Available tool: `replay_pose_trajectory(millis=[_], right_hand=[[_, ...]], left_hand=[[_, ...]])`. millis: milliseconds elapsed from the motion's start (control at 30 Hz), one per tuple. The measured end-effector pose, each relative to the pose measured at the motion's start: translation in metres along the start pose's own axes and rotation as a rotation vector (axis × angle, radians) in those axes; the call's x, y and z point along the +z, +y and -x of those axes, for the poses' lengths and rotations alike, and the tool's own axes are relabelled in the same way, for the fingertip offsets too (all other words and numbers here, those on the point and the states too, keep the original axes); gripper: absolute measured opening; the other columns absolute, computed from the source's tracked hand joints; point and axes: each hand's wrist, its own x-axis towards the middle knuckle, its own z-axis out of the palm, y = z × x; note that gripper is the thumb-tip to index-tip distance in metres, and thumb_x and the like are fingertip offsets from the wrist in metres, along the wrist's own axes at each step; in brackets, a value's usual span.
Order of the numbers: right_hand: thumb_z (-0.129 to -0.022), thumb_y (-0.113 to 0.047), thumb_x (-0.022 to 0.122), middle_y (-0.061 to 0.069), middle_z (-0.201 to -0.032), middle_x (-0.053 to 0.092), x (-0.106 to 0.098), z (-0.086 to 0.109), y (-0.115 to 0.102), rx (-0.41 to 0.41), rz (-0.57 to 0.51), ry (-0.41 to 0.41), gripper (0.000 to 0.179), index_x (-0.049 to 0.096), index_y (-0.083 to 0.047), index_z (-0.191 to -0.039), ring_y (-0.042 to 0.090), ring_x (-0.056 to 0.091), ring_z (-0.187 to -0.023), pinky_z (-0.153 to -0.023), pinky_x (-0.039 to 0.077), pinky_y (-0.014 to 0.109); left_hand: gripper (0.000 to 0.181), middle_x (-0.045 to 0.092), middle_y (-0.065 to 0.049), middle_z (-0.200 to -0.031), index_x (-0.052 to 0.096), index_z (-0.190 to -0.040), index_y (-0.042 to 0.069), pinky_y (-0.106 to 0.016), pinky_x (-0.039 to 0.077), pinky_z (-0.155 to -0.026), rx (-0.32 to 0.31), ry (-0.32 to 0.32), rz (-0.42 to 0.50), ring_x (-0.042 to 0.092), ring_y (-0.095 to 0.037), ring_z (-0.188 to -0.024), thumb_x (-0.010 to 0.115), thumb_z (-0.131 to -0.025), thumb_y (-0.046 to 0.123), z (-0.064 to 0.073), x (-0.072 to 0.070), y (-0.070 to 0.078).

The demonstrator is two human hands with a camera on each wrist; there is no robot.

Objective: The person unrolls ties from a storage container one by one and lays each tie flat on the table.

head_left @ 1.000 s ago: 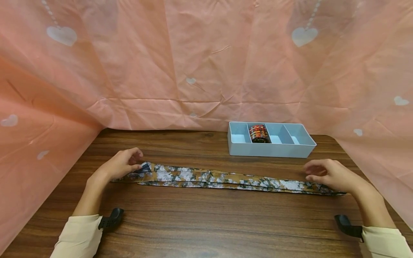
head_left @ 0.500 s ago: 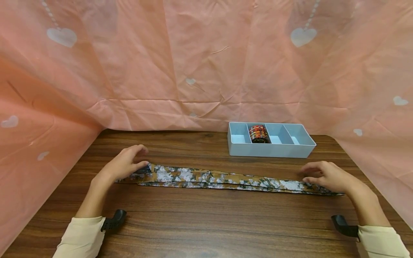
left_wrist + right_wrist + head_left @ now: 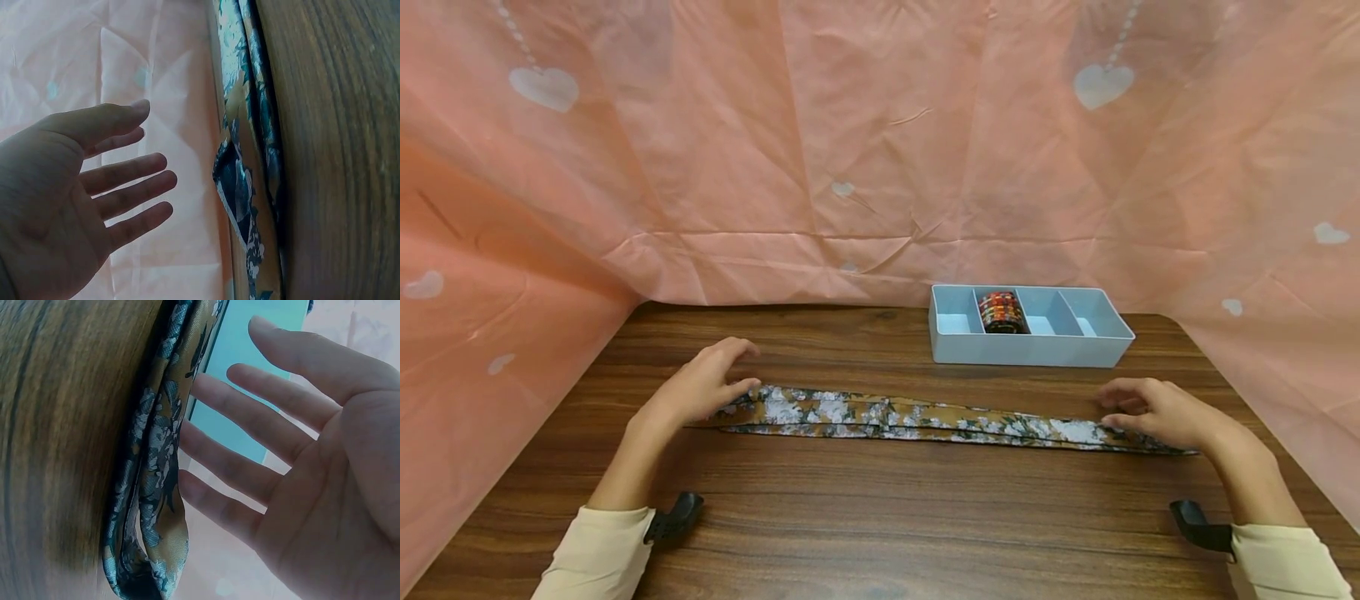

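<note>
A mustard necktie point(image 3: 880, 417) with white flowers lies folded lengthwise across the table, layer on layer. Over its left end is my left hand point(image 3: 703, 387), fingers loosely spread and holding nothing. In the left wrist view, that hand point(image 3: 69, 194) is apart from the tie's pointed end point(image 3: 240, 187). My right hand point(image 3: 1165, 410) hovers at the other end with relaxed fingers. In the right wrist view, the right hand's fingertips point(image 3: 187, 434) come close to the looped fold of the tie point(image 3: 165, 519); whether they touch it I cannot tell.
A pale blue box point(image 3: 1030, 350) with several compartments stands at the back right. A rolled red patterned tie point(image 3: 1002, 312) sits in its second compartment from the left. Pink cloth point(image 3: 880, 167) hangs behind and along both sides of the wooden table point(image 3: 887, 517).
My left hand has moved rightward along the tie, covering the dark patch near its end. The right hand has shifted slightly left. The necktie lies nearly as before.
</note>
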Motion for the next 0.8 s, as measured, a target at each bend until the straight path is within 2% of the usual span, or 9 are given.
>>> replay_pose_trajectory(millis=[200, 533, 800], right_hand=[[-0.093, -0.019, 0.077, 0.008, -0.107, 0.077, 0.0, 0.002, 0.001, 0.021, 0.027, -0.026, 0.038, 0.068, 0.003, -0.122, 0.02, 0.074, -0.097, -0.081, 0.058, 0.035], [-0.092, -0.022, 0.078, 0.011, -0.109, 0.077, 0.0, 0.002, -0.005, 0.038, 0.052, -0.028, 0.039, 0.068, 0.002, -0.122, 0.034, 0.073, -0.103, -0.084, 0.057, 0.045], [-0.091, -0.021, 0.079, 0.013, -0.11, 0.077, -0.002, 0.001, -0.007, 0.04, 0.034, -0.033, 0.041, 0.068, 0.002, -0.123, 0.036, 0.072, -0.105, -0.087, 0.057, 0.05]], left_hand=[[0.041, 0.06, -0.024, -0.135, 0.058, -0.134, -0.006, -0.061, 0.048, -0.1, 0.002, -0.01, -0.01, 0.058, -0.044, -0.124, 0.07, -0.1, 0.013, -0.002, 0.004, 0.006], [0.053, 0.054, -0.024, -0.147, 0.053, -0.145, 0.0, -0.062, 0.045, -0.106, 0.017, 0.022, -0.052, 0.053, -0.044, -0.134, 0.071, -0.1, 0.019, -0.01, 0.007, 0.019], [0.053, 0.054, -0.024, -0.147, 0.053, -0.146, 0.001, -0.062, 0.045, -0.106, 0.035, 0.025, -0.06, 0.053, -0.045, -0.133, 0.071, -0.1, 0.021, -0.015, 0.011, 0.024]])
